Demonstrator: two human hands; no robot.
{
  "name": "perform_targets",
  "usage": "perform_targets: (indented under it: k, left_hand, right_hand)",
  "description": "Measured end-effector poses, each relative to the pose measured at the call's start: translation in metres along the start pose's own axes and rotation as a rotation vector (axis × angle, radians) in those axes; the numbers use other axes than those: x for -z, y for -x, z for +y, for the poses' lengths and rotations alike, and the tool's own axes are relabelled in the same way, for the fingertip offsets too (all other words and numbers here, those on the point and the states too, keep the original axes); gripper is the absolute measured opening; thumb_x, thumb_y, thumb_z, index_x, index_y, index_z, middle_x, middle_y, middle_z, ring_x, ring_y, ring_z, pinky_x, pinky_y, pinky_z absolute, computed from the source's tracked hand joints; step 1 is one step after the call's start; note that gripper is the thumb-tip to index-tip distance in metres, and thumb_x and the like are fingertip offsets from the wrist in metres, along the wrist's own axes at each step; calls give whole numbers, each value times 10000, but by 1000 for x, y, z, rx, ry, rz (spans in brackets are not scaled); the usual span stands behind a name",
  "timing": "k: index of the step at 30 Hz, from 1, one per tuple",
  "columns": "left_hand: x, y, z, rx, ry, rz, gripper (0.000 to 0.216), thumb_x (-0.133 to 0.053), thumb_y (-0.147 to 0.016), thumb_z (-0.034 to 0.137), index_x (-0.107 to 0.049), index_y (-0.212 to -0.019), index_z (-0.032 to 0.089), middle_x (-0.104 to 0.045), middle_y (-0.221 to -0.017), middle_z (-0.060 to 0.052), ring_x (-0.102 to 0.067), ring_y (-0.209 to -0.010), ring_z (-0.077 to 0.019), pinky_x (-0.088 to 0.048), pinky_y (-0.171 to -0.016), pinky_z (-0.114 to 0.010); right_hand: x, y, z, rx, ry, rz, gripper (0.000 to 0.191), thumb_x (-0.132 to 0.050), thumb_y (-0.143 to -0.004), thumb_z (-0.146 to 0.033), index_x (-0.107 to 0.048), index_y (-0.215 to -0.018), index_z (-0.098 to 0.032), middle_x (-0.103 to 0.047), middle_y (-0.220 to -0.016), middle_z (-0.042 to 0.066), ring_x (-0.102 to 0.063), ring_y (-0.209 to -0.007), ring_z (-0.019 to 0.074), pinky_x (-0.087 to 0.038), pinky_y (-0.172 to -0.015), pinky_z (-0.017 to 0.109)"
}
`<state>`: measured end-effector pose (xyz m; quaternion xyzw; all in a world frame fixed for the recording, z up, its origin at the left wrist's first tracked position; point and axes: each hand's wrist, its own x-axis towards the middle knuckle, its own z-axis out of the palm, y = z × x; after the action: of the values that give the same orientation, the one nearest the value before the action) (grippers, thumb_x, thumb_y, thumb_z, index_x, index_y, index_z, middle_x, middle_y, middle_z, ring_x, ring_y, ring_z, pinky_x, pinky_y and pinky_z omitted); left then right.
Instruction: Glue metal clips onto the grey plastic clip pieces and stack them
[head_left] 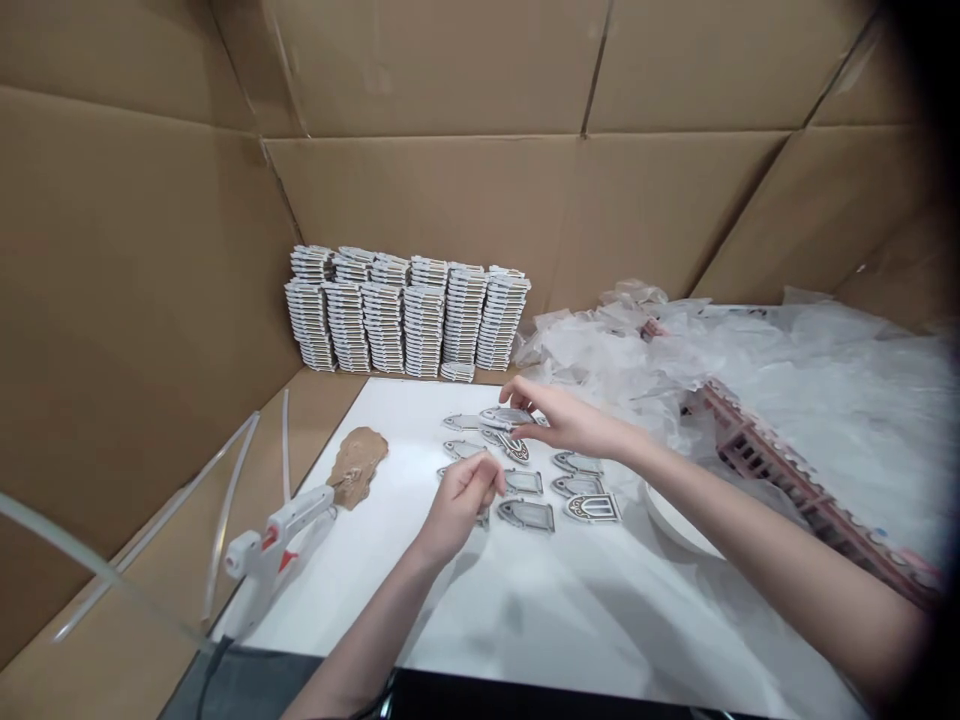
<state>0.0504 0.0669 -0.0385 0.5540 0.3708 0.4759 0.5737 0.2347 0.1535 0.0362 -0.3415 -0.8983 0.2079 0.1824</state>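
Several small grey arch-shaped flat pieces [529, 515] lie spread on a white board [525, 610]. My right hand [559, 420] reaches over the far ones and pinches one grey piece [506, 416] between thumb and fingers. My left hand [461, 500] hovers just left of the pieces with its fingers curled together; what they hold, if anything, I cannot make out.
Stacks of the same pieces [409, 315] stand against the cardboard back wall. A white glue gun [274, 545] and clear glue sticks [225, 510] lie at the left beside a brown blob [358, 462]. Crumpled clear plastic [750, 370], a pink model structure [795, 485] and a white dish [675, 520] fill the right.
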Motion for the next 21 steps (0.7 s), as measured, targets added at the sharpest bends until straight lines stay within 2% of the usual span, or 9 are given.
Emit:
perform_targets:
  k: [3,7,10,13,16,21]
  left_hand:
    - [23,25,4,-100,24,-62,495,-473,-932,504,-433,-573,167,-358,-576,30,-308,-527,-91,-230,-516,-261]
    - [54,56,0,-110,190,-143,512,-498,-909,535,-401,-554,180,-267,-477,59,-262,-469,-89,-197,-485,-260]
    - [68,67,-10,-68,243,-154,537,-514,-888,560,-368,-535,183,-250,-468,62,-253,-466,-88,-184,-477,-255]
    - [74,67,-23,17,190,-44,520,-507,-889,568,-368,-564,187,-250,-497,68,-223,-478,-86,-164,-480,-256]
    - [78,64,-34,75,97,64,491,-471,-911,559,-375,-604,188,-244,-528,71,-190,-495,-88,-134,-486,-260]
    - [80,63,-37,122,-46,134,511,-429,-917,584,-384,-601,186,-260,-537,63,-206,-508,-93,-138,-506,-272]
  right_hand:
    - [11,-2,34,-71,117,60,266,-605,-824,-226,-509,-1068,-184,-625,-969,68,-590,-838,200,-457,-713,315]
    - [30,-16,79,-243,363,281,284,-597,-800,-191,-523,-1073,-166,-647,-1018,119,-608,-881,256,-449,-739,350]
    - [32,-41,93,-264,439,370,294,-610,-797,-213,-530,-1074,-158,-641,-1063,143,-601,-924,280,-449,-758,362]
    - [15,-78,88,-223,424,313,293,-628,-798,-218,-544,-1072,-154,-643,-1053,135,-591,-962,266,-446,-780,337]
    - [-11,-117,77,-249,431,208,297,-634,-815,-234,-558,-1093,-160,-637,-1097,141,-576,-1018,263,-443,-777,318]
    - [-46,-164,78,-335,449,96,323,-639,-835,-237,-563,-1138,-154,-643,-1137,146,-563,-1095,267,-440,-818,305]
